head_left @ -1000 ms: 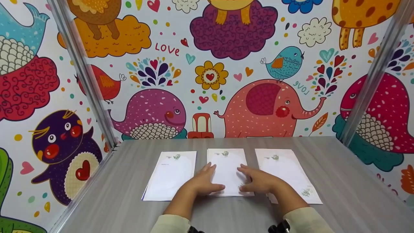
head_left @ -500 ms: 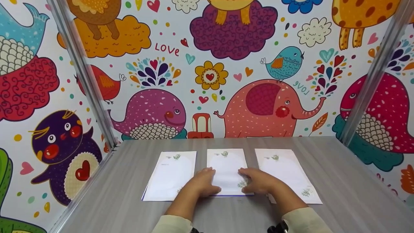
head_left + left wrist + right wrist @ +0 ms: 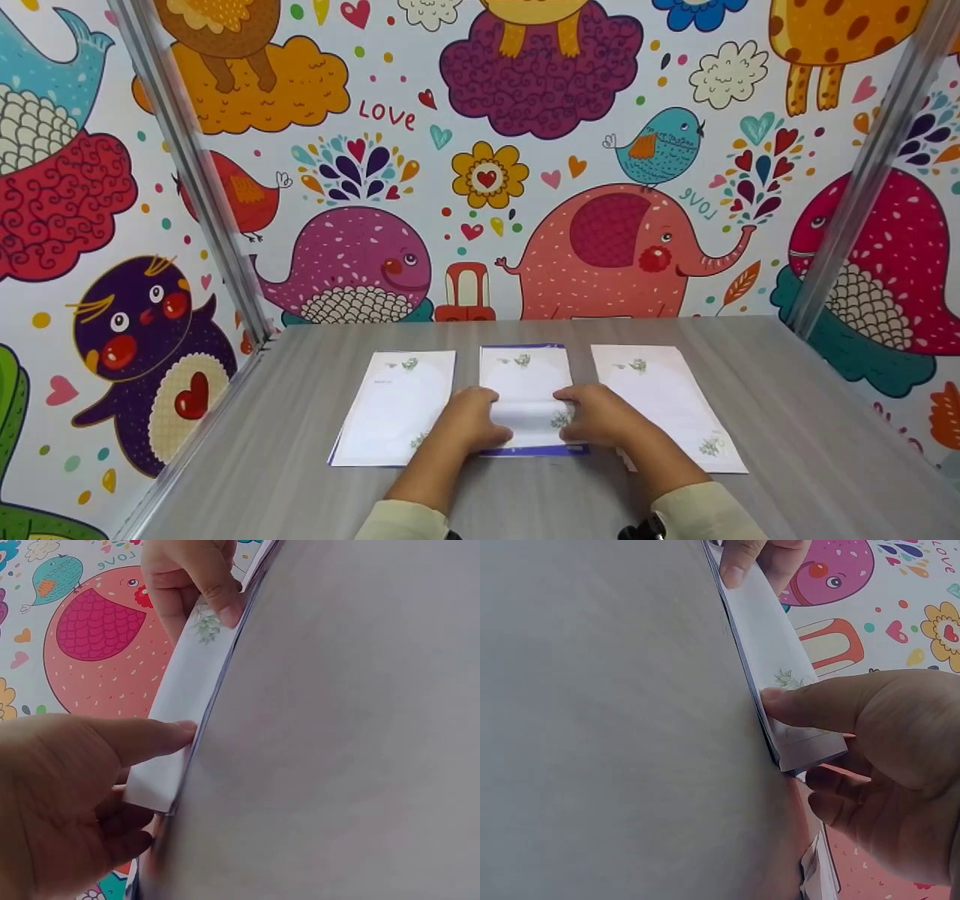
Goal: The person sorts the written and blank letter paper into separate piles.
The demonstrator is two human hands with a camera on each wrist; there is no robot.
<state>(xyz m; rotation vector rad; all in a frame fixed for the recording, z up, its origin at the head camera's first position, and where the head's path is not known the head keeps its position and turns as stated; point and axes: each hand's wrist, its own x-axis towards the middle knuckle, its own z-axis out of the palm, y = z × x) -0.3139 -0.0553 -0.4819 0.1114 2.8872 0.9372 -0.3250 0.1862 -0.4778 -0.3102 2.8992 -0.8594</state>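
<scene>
In the middle of the table lies a stack of white letter paper (image 3: pixel 525 382) with small green plant prints, its top part bowed across the middle. My left hand (image 3: pixel 472 422) pinches its left side, thumb on top near the front edge. Its right side is gripped by my right hand (image 3: pixel 600 416) in the same way. Blue underside (image 3: pixel 534 451) shows along the front and back edges. In the left wrist view the thumb presses on the paper (image 3: pixel 176 705) and the fingers curl below its edge. The right wrist view shows the right thumb (image 3: pixel 810 705) over the printed corner.
A similar white sheet stack (image 3: pixel 394 412) lies to the left, and another stack (image 3: pixel 660 397) to the right, partly behind the right forearm. The grey wood-grain table (image 3: pixel 262 450) ends at a wall (image 3: pixel 480 225) with cartoon animals.
Both hands have closed in on the middle stack and grip its sides. The paper has bowed up across its middle, and blue edges have come into view at front and back.
</scene>
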